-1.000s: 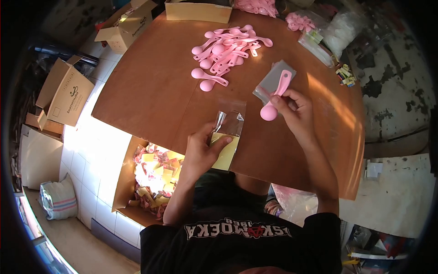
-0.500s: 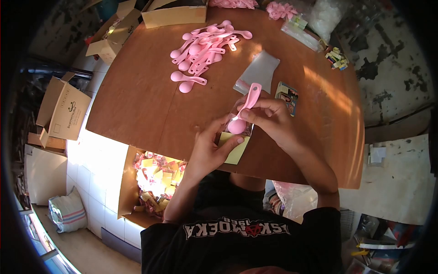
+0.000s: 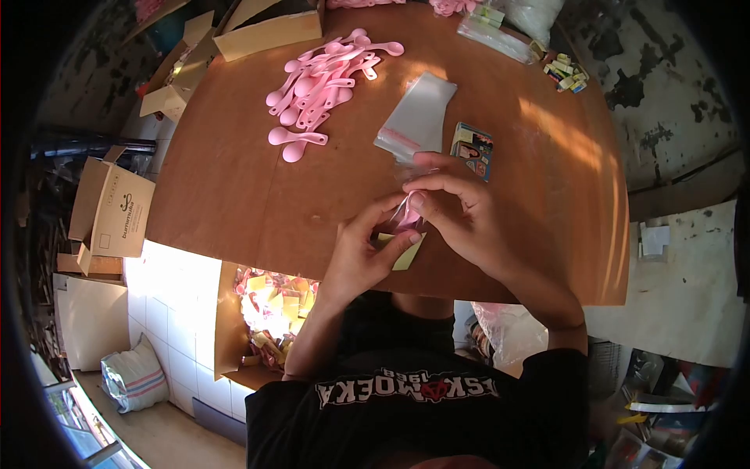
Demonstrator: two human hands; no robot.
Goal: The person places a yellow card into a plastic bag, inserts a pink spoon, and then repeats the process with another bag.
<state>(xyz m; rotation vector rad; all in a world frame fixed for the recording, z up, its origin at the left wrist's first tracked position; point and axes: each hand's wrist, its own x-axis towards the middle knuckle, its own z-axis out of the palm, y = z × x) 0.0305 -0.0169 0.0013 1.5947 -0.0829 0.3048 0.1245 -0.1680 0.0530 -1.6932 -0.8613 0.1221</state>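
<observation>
My left hand (image 3: 367, 242) is closed on a clear plastic bag with a yellow card (image 3: 408, 254) at its lower end. Inside the bag's upper part a pink spoon (image 3: 408, 213) shows between my fingers, mostly covered by them. The thumb and forefinger of my right hand (image 3: 457, 209) pinch the top of the bag and spoon. Just beyond my hands lie a stack of clear bags (image 3: 418, 113) and a small printed box (image 3: 472, 150). A pile of pink spoons (image 3: 320, 82) lies farther back on the left.
The brown table (image 3: 226, 172) carries small yellow packets (image 3: 566, 73) at back right and an open carton (image 3: 269, 31) at back left. Below its front edge is a box of packed items (image 3: 273, 305). Another carton (image 3: 121, 207) stands at left.
The pink spoon, upright above the bag before, now sits lower, largely hidden by my fingers. My right fingers have closed over the bag's top. The view has shifted slightly.
</observation>
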